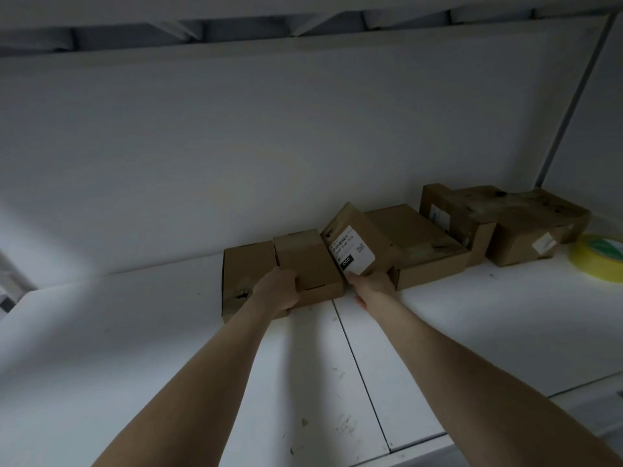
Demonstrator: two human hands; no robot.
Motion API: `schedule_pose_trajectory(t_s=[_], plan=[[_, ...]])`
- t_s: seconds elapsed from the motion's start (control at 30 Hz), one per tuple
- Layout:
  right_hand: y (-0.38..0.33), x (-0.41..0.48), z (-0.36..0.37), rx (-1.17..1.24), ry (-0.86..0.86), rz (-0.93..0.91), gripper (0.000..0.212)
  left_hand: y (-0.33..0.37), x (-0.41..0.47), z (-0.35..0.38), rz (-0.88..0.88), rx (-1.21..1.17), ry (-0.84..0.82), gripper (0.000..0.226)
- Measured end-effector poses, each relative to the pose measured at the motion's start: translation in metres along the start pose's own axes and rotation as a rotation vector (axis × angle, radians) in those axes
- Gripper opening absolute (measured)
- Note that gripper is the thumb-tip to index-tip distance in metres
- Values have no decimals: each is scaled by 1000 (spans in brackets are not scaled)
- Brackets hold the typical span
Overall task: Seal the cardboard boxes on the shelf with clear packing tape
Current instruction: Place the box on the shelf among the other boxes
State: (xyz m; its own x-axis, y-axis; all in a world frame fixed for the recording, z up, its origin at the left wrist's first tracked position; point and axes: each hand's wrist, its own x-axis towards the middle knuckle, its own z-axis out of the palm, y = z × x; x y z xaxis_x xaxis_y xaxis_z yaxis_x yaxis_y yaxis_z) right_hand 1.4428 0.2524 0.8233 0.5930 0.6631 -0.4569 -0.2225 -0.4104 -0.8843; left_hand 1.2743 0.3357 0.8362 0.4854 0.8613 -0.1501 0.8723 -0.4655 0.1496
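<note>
Two outstretched arms, left hand [278, 288] gripping small box [308, 264]

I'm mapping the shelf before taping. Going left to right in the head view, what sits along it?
Torn box → small box under left hand → tilted labelled box held by right hand → flat box → stacked boxes → yellow tape roll.

Six cardboard boxes [431, 246] are sitting in a row along the white shelf [472, 318], though the stacked ones at its right end are hard to separate. One yellow tape roll [598, 262] is lying near that right end, and two hands [274, 291] are reaching onto the shelf.
</note>
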Motion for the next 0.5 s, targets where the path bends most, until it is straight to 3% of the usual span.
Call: schedule_pose_trajectory(t_s=[0.13, 0.27, 0.43, 0.5], plan=[[-2, 3, -6, 249, -77, 143, 30, -1, 2, 1, 2, 23, 9, 38], [-1, 6, -9, 296, -60, 116, 33, -2, 2, 4, 4, 11, 23, 39], [2, 10, -2, 18, 161, -92, 59, -4, 2, 5, 8, 17, 21, 41], [3, 10, -1, 6, 172, -78, 61, -4, 0, 4, 17, 22, 24, 44]])
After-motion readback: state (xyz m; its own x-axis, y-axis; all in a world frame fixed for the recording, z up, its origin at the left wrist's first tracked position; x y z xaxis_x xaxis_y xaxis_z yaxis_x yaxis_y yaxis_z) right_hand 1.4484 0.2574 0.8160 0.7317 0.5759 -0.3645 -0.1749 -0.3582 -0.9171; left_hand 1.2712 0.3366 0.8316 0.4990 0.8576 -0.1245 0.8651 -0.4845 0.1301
